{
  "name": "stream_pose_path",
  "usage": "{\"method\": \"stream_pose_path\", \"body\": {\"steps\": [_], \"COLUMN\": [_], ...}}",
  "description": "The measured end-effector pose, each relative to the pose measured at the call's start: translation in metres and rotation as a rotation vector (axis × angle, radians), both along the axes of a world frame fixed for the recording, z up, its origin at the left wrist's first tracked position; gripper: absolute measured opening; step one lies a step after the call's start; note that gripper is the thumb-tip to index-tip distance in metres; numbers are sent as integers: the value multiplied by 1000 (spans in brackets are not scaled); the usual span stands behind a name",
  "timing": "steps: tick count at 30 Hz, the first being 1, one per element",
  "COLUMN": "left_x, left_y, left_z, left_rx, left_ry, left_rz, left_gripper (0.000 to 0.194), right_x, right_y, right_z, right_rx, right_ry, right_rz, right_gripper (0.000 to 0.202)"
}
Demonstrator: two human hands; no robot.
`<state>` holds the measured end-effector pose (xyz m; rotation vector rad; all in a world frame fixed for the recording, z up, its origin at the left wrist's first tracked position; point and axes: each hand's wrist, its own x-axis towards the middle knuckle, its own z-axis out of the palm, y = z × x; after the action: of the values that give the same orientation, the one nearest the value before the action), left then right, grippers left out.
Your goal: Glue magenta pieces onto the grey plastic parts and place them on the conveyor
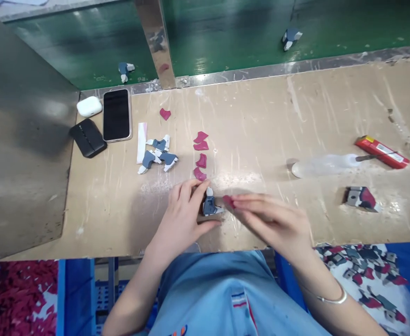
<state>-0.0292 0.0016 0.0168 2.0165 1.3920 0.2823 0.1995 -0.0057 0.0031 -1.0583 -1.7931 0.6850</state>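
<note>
A small blue-grey and white plastic part lies on the workbench near its front edge. My left hand curls around its left side, fingertips at its top and thumb below. Just to its right, my right hand pinches a small dark red piece, apart from the part. Several loose dark red pieces form a column beyond my left fingertips. Several more blue-grey and white parts lie clustered farther left beside a white strip.
A phone, white case and black box sit far left by a metal panel. Rightward lie a translucent bottle, red box and assembled part. Blue bins stand below; parts rest on a green surface.
</note>
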Motion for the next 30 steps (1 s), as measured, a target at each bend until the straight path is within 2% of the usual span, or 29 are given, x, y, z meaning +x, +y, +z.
{"method": "stream_pose_path", "body": {"steps": [2,4,10,19,23,30], "left_x": [2,3,4,2,3,4], "left_y": [2,3,2,1,-1,-3], "left_z": [-5,-8,-11,-10,-11,-18], "left_rx": [10,15,41,25,33,112], "left_ry": [-32,-52,-55,-65,-80,-140], "left_rz": [21,40,41,61,60,129], "left_gripper": [59,52,53,52,52,54], "right_x": [-7,-13,-21,-23,-27,-36], "right_y": [-5,-8,-12,-17,-16,-16], "right_z": [-3,-8,-19,-22,-19,-14], "right_rx": [99,154,216,250,209,22], "right_ry": [-60,-89,-163,-221,-202,-137], "right_rz": [83,127,112,67,66,47], "right_gripper": [41,45,42,49,43,27]}}
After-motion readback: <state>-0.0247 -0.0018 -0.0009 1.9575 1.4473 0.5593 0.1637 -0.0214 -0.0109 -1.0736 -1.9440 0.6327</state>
